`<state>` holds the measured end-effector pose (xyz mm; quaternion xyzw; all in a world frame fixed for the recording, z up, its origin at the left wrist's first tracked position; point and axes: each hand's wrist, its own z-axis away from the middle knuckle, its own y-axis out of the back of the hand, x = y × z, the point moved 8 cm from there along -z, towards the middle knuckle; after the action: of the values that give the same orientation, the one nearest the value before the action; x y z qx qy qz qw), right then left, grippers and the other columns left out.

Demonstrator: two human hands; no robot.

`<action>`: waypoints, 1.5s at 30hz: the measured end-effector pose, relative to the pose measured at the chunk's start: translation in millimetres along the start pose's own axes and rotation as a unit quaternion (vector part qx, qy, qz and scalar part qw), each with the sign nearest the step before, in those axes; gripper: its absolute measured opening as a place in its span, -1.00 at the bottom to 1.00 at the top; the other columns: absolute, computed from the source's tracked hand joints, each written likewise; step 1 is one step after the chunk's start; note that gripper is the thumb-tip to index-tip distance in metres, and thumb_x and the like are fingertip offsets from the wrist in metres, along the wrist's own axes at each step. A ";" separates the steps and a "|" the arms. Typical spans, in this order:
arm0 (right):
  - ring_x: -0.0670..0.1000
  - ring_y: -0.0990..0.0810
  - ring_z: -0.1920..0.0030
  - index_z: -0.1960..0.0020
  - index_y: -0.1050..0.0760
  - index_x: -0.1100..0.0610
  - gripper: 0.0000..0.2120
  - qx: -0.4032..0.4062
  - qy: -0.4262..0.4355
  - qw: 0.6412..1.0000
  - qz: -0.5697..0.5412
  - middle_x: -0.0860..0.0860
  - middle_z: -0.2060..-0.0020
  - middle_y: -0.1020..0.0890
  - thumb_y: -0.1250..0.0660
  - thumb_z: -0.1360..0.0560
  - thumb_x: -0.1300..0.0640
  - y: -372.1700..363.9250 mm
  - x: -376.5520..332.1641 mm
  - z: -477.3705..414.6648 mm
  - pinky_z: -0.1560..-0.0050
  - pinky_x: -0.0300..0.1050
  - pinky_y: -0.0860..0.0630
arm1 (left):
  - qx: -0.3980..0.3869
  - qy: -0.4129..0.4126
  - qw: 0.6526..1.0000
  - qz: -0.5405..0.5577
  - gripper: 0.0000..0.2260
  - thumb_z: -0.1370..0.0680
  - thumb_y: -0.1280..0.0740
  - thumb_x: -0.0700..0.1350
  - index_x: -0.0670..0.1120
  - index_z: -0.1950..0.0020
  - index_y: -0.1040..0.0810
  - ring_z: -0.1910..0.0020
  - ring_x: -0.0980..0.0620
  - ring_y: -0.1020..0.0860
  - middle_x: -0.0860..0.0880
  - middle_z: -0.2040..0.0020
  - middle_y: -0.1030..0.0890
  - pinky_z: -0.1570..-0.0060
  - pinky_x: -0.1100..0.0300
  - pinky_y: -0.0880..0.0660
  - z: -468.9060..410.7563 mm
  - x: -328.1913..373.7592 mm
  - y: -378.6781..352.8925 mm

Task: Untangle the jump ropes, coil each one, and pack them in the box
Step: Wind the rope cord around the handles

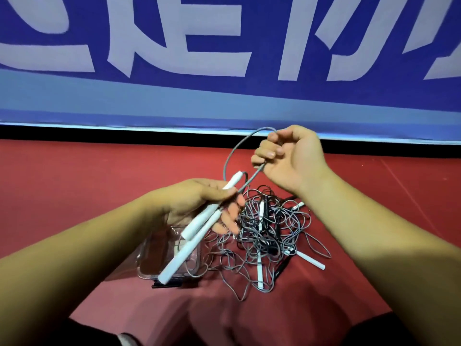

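A tangled pile of grey jump ropes (272, 236) with several white handles lies on the red floor. Above it, my left hand (194, 203) grips two white handles (197, 228) side by side, their lower ends pointing down-left over the box. A grey rope loop (232, 156) arcs up from those handles to my right hand (289, 158), which pinches it with curled fingers. The clear plastic box (149, 260) sits on the floor under my left hand, partly hidden by the handles and my forearm.
A blue banner with large white characters (224, 46) stands along the far side, with a black strip at its base. The red floor (74, 186) spreads left and right of the pile. A loose white handle (311, 259) sticks out at the pile's right.
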<state>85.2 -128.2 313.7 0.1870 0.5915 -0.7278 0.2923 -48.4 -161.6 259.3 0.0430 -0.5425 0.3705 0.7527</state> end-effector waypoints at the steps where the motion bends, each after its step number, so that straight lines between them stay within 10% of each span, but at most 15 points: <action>1: -0.02 -0.13 0.49 0.35 -0.28 0.16 -0.94 0.031 0.009 0.999 0.012 -0.02 0.52 -0.12 -0.12 -0.30 0.20 11.8 -4.1 -4.1 0.34 -0.15 -0.20 | -0.009 0.004 1.000 -0.007 -0.82 -0.54 -0.32 -0.13 -0.22 -0.04 -0.60 0.29 -0.15 -0.67 -0.19 0.22 -0.59 0.26 0.10 -0.65 2.1 -0.7 0.1; 5: 0.01 -0.33 0.45 0.23 -0.38 0.19 -0.86 0.171 -0.031 0.961 0.217 0.01 0.51 -0.32 -0.11 -0.46 0.21 70.1 -7.3 -14.8 0.30 -0.17 -0.37 | 0.009 0.016 1.000 0.007 -0.86 -0.53 -0.29 -0.28 -0.24 -0.04 -0.61 0.39 -0.07 -0.55 -0.18 0.26 -0.51 0.32 0.15 -0.57 2.4 -3.9 14.7; 9: 0.17 -0.55 -0.10 -0.37 -0.36 0.24 -0.53 0.177 -0.022 0.706 0.685 0.20 -0.13 -0.51 -0.22 -0.58 -0.03 80.3 -11.8 -20.5 -0.18 0.00 -0.42 | 0.015 -0.002 0.999 0.038 -0.87 -0.50 -0.27 -0.32 -0.30 -0.01 -0.57 0.45 -0.01 -0.42 -0.18 0.27 -0.47 0.40 0.20 -0.42 -3.6 -1.9 19.2; 11: 0.13 -0.50 -0.27 -0.40 -0.37 0.15 -0.43 0.082 0.006 0.654 0.752 0.15 -0.32 -0.48 -0.08 -0.60 -0.24 53.1 2.6 -19.1 -0.31 -0.02 -0.35 | 0.019 -0.008 0.999 0.037 -0.86 -0.52 -0.23 -0.32 -0.32 -0.03 -0.53 0.45 0.00 -0.40 -0.18 0.29 -0.47 0.41 0.21 -0.40 -6.0 0.9 18.0; 14: 0.01 -0.67 -0.04 -0.04 -0.65 0.12 -0.22 0.010 -0.086 0.740 0.667 0.03 0.06 -0.72 0.15 -0.53 -0.41 37.0 35.8 -8.5 -0.13 -0.06 -0.49 | 0.021 -0.019 0.999 0.043 -0.85 -0.52 -0.22 -0.32 -0.31 -0.01 -0.54 0.46 -0.01 -0.41 -0.18 0.28 -0.48 0.40 0.20 -0.40 -9.7 4.9 17.7; 17: 0.01 -0.67 0.03 0.05 -0.68 0.07 -0.32 -0.068 -0.075 0.749 0.654 0.05 0.14 -0.73 -0.07 -0.46 -0.46 27.6 55.2 -5.6 -0.23 0.15 -0.51 | 0.023 -0.030 0.998 0.058 -0.85 -0.53 -0.19 -0.32 -0.29 0.02 -0.55 0.45 0.00 -0.43 -0.18 0.28 -0.48 0.39 0.20 -0.41 -11.3 10.1 18.4; 23: -0.02 -0.61 0.35 0.14 -0.61 0.17 -0.79 -0.092 0.062 0.765 0.635 0.04 0.46 -0.52 -0.29 -0.60 0.13 16.7 19.1 -7.4 0.19 -0.15 -0.41 | 0.030 -0.023 0.998 0.045 -0.83 -0.53 -0.26 -0.28 -0.30 -0.08 -0.52 0.38 -0.07 -0.53 -0.22 0.21 -0.53 0.34 0.15 -0.56 -7.4 14.3 25.8; 31: -0.04 -0.66 0.21 -0.21 -0.53 0.09 -0.78 -0.092 0.053 0.801 0.590 0.02 0.04 -0.61 -0.19 -0.64 0.09 19.5 18.4 -9.0 0.33 -0.24 -0.50 | -0.018 -0.011 1.000 0.014 -0.87 -0.49 -0.35 -0.18 -0.22 0.04 -0.60 0.45 -0.02 -0.43 -0.14 0.28 -0.49 0.42 0.19 -0.43 -7.3 7.7 18.1; 37: -0.09 -0.42 0.39 0.08 -0.58 0.22 -0.66 -0.128 0.076 0.730 0.667 -0.07 0.37 -0.58 -0.20 -0.63 -0.02 4.8 21.4 -2.8 0.35 -0.21 -0.33 | -0.027 -0.002 1.000 -0.001 -0.78 -0.50 -0.32 -0.21 -0.29 -0.09 -0.50 0.43 -0.02 -0.40 -0.15 0.28 -0.45 0.41 0.20 -0.42 -7.4 5.3 14.1; 42: 0.08 -0.55 0.39 0.16 -0.42 0.19 -0.77 -0.116 0.040 0.811 0.573 0.13 0.42 -0.54 -0.28 -0.58 0.06 12.9 10.5 -5.8 0.28 -0.11 -0.46 | -0.038 -0.014 0.998 -0.039 -0.71 -0.51 -0.30 -0.21 -0.25 -0.22 -0.47 0.51 0.02 -0.39 -0.14 0.30 -0.49 0.47 0.23 -0.42 -3.7 10.1 13.1; 45: 0.10 -0.42 0.44 0.17 -0.40 0.18 -0.73 -0.112 0.052 0.795 0.594 0.10 0.51 -0.47 -0.31 -0.57 0.01 18.4 4.5 -6.5 0.33 -0.04 -0.34 | -0.064 0.003 0.997 -0.038 -0.65 -0.49 -0.40 -0.15 -0.17 -0.26 -0.54 0.49 0.02 -0.41 -0.15 0.26 -0.49 0.47 0.22 -0.39 0.0 6.7 14.2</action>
<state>93.2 -125.2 295.6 0.5053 0.4561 -0.3289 0.6546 -56.0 -147.9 260.2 0.0140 -0.5610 0.3066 0.7688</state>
